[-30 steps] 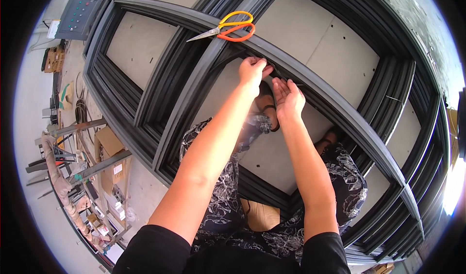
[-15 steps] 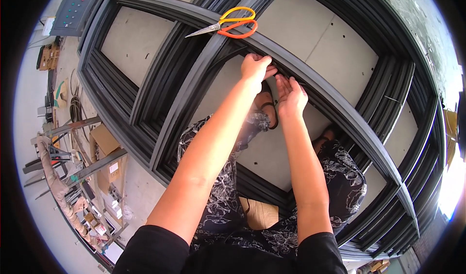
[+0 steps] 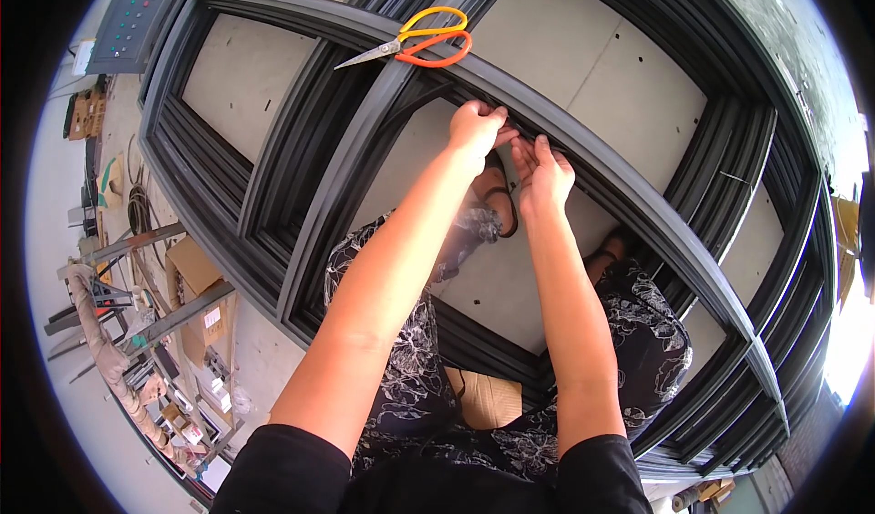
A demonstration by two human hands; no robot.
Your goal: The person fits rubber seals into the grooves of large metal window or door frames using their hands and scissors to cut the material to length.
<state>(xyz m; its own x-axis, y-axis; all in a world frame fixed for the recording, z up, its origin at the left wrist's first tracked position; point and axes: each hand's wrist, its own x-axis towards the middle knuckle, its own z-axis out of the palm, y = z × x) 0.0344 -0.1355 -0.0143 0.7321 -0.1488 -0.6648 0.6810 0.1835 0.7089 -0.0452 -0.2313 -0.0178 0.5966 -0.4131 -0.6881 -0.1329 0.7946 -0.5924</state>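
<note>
A dark grey window-like frame lies on top of a stack of similar frames, its long bar curving across in front of me. My left hand is at the inner edge of this bar, its fingers closed; what they hold is hidden. Just right of it, my right hand has thumb and fingers drawn together against the same edge, and anything between them cannot be made out. Scissors with one yellow and one orange handle loop rest on the bar beyond my left hand, blades toward the left.
My sandalled foot stands on the floor inside the frame opening. Brown cardboard lies by my legs. At the far left is a grey control box with coloured buttons. A rack with boxes and loose parts stands left.
My right thumb has shifted up closer to the bar. Both hands stay at nearly the same place on the frame. The whole view has shifted slightly.
</note>
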